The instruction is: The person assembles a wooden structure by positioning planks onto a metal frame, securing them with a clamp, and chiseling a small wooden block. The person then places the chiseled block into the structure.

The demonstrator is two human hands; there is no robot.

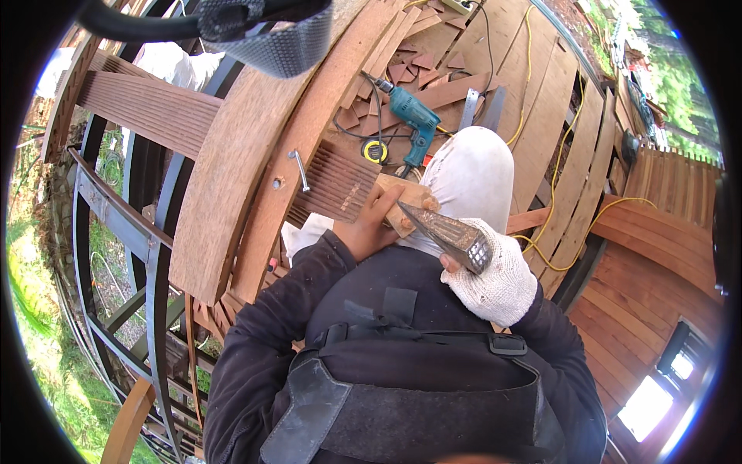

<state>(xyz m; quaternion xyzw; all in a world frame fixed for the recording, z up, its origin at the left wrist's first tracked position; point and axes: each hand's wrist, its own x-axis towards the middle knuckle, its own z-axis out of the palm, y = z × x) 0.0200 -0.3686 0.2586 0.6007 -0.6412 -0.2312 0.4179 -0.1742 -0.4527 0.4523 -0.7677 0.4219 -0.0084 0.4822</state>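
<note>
Head view is showing the bare left hand point(376, 224) gripping a small wooden block point(407, 203), fingers closed around its near end, and holding it against the edge of a ribbed dark board point(336, 183) lying beside a curved wooden plank point(232, 166). The right hand point(495, 274), wearing a white knit glove, is closing tight around the handle of a hatchet point(448, 234) whose blade is resting on the block. A teal power drill point(412, 116) and a yellow tape measure point(376, 151) are lying on the decking just beyond the person's knee.
</note>
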